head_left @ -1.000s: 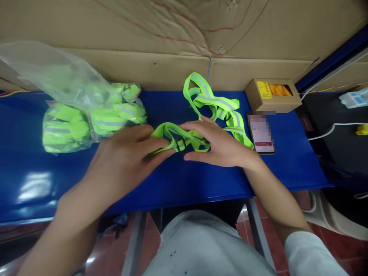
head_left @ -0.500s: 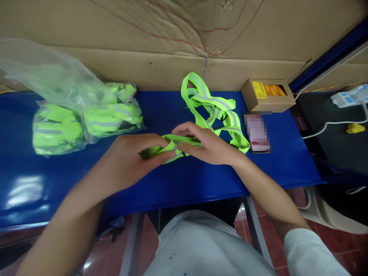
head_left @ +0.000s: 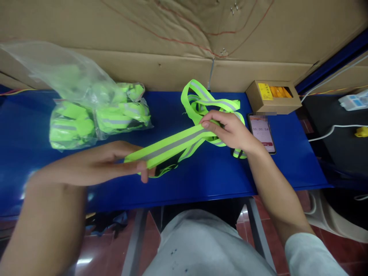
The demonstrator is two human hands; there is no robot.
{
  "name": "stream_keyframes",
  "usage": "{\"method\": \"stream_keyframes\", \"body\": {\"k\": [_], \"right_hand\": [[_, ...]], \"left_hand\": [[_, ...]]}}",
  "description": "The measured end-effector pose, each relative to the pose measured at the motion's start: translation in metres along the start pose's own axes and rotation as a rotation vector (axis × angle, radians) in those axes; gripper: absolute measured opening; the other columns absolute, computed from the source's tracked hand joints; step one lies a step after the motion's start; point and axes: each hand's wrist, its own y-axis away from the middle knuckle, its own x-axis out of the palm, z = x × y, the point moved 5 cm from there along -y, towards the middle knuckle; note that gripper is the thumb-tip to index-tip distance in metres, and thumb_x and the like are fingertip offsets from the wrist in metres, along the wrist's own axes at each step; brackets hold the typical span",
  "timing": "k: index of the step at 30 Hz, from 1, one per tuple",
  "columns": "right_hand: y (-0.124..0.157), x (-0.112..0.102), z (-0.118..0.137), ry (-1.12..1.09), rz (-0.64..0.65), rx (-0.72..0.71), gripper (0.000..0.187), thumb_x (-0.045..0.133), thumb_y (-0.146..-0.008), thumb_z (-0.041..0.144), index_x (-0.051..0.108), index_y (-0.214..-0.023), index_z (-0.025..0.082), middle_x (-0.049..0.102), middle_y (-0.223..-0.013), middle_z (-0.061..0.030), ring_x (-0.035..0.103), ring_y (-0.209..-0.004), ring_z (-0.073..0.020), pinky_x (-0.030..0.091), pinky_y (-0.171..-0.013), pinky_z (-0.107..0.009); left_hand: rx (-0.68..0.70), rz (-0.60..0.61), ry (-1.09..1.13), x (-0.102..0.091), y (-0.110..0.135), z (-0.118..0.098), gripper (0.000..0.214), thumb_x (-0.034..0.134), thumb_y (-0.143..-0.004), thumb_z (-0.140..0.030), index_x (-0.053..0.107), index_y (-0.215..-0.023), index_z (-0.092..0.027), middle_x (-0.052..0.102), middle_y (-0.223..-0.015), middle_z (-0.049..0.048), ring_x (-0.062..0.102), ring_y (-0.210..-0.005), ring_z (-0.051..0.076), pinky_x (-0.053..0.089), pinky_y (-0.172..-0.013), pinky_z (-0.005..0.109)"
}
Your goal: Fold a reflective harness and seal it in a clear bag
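A neon-yellow reflective strap (head_left: 172,145) with a grey centre stripe is stretched between my hands above the blue table. My left hand (head_left: 115,161) is closed on its left end, where a fold and a black piece hang beneath. My right hand (head_left: 227,128) pinches the strap farther right, between thumb and fingers. Behind and beneath the right hand, the rest of the strap lies in loose loops (head_left: 198,90) on the table. A small rolled bit with a black part (head_left: 239,153) rests below the right wrist.
Clear plastic bags of folded neon straps (head_left: 71,126) lie at the left. A phone (head_left: 262,134) showing a timer and a cardboard box (head_left: 273,97) with orange contents sit at the right. A cardboard wall (head_left: 172,73) backs the blue table (head_left: 198,184). A white cable (head_left: 330,130) runs beyond its right side.
My hands have moved apart, the left one leftward and the right one rightward and up. The strap bunched between them is now drawn out into a straight length.
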Motion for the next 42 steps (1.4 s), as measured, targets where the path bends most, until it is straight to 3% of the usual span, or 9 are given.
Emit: {"method": "stream_keyframes", "body": {"k": [6, 11, 16, 19, 23, 29, 34, 38, 42], "right_hand": [[0.001, 0.005, -0.011, -0.040, 0.103, 0.055, 0.025, 0.062, -0.103, 0.043, 0.073, -0.100, 0.020, 0.075, -0.093, -0.0015, 0.065, -0.079, -0.0164, 0.049, -0.073, -0.030], [0.000, 0.014, 0.014, -0.087, 0.171, 0.047, 0.033, 0.070, -0.099, 0.048, 0.075, -0.119, 0.022, 0.079, -0.120, -0.0067, 0.072, -0.112, -0.0236, 0.054, -0.096, -0.035], [-0.006, 0.034, 0.032, -0.150, 0.206, -0.005, 0.066, 0.079, -0.091, 0.055, 0.063, -0.145, 0.020, 0.073, -0.135, -0.0086, 0.068, -0.125, -0.0250, 0.050, -0.103, -0.034], [-0.008, 0.043, 0.025, -0.080, 0.219, -0.003, 0.049, 0.079, -0.092, 0.052, 0.070, -0.127, 0.019, 0.076, -0.119, -0.0055, 0.070, -0.106, -0.0223, 0.050, -0.087, -0.030], [-0.006, 0.035, 0.008, 0.024, 0.136, 0.015, 0.011, 0.068, -0.091, 0.026, 0.071, -0.099, 0.019, 0.072, -0.087, 0.0002, 0.064, -0.079, -0.0173, 0.044, -0.071, -0.028], [0.003, 0.001, -0.007, 0.166, -0.126, 0.062, 0.016, 0.067, -0.087, 0.022, 0.074, -0.102, 0.020, 0.076, -0.099, -0.0031, 0.068, -0.090, -0.0225, 0.050, -0.081, -0.033], [0.010, 0.001, 0.010, 0.123, 0.164, -0.036, 0.048, 0.082, -0.088, 0.047, 0.073, -0.130, 0.024, 0.073, -0.126, -0.0078, 0.069, -0.115, -0.0269, 0.054, -0.101, -0.041], [0.002, 0.003, 0.034, 0.152, 0.097, -0.116, 0.055, 0.076, -0.096, 0.048, 0.064, -0.145, 0.028, 0.064, -0.149, -0.0082, 0.056, -0.143, -0.0293, 0.044, -0.119, -0.047], [-0.012, 0.025, 0.032, 0.187, 0.211, -0.030, 0.059, 0.077, -0.093, 0.047, 0.062, -0.146, 0.025, 0.070, -0.142, -0.0082, 0.067, -0.127, -0.0293, 0.052, -0.105, -0.043]], "left_hand": [[-0.168, -0.286, -0.152, -0.017, 0.015, 0.008, 0.053, 0.069, -0.091, -0.066, 0.077, -0.075, -0.016, 0.070, -0.062, 0.0029, 0.060, -0.055, 0.013, 0.047, -0.050, 0.018], [-0.102, -0.387, -0.144, -0.012, 0.002, -0.012, 0.037, 0.073, -0.090, -0.053, 0.077, -0.093, -0.017, 0.069, -0.063, -0.0009, 0.054, -0.049, 0.009, 0.040, -0.043, 0.015], [-0.036, -0.397, 0.012, -0.004, -0.015, -0.021, 0.030, 0.074, -0.093, -0.041, 0.073, -0.113, -0.018, 0.076, -0.080, 0.0001, 0.067, -0.058, 0.011, 0.049, -0.050, 0.017], [0.041, -0.353, 0.171, 0.002, -0.029, -0.018, 0.034, 0.074, -0.095, -0.039, 0.068, -0.119, -0.017, 0.072, -0.076, -0.0015, 0.066, -0.054, 0.012, 0.049, -0.047, 0.019], [0.117, -0.337, 0.224, 0.003, -0.048, -0.004, 0.040, 0.079, -0.092, -0.039, 0.066, -0.123, -0.019, 0.073, -0.080, -0.0015, 0.069, -0.064, 0.013, 0.051, -0.056, 0.019], [-0.018, -0.325, 0.046, 0.007, -0.060, 0.021, 0.072, 0.077, -0.092, -0.044, 0.046, -0.155, -0.026, 0.077, -0.090, 0.0013, 0.070, -0.070, 0.015, 0.041, -0.053, 0.020], [-0.012, -0.270, -0.001, 0.015, -0.056, 0.012, 0.075, 0.066, -0.099, -0.038, 0.031, -0.165, -0.028, 0.079, -0.104, 0.0044, 0.074, -0.082, 0.017, 0.049, -0.063, 0.021], [0.065, -0.236, -0.085, 0.019, -0.052, -0.007, 0.071, 0.062, -0.100, -0.029, 0.031, -0.164, -0.031, 0.077, -0.110, 0.0033, 0.071, -0.080, 0.015, 0.051, -0.066, 0.021], [0.157, -0.210, 0.012, 0.017, -0.054, -0.019, 0.063, 0.067, -0.099, -0.033, 0.042, -0.157, -0.029, 0.074, -0.115, 0.0059, 0.074, -0.096, 0.019, 0.054, -0.071, 0.023]]}}
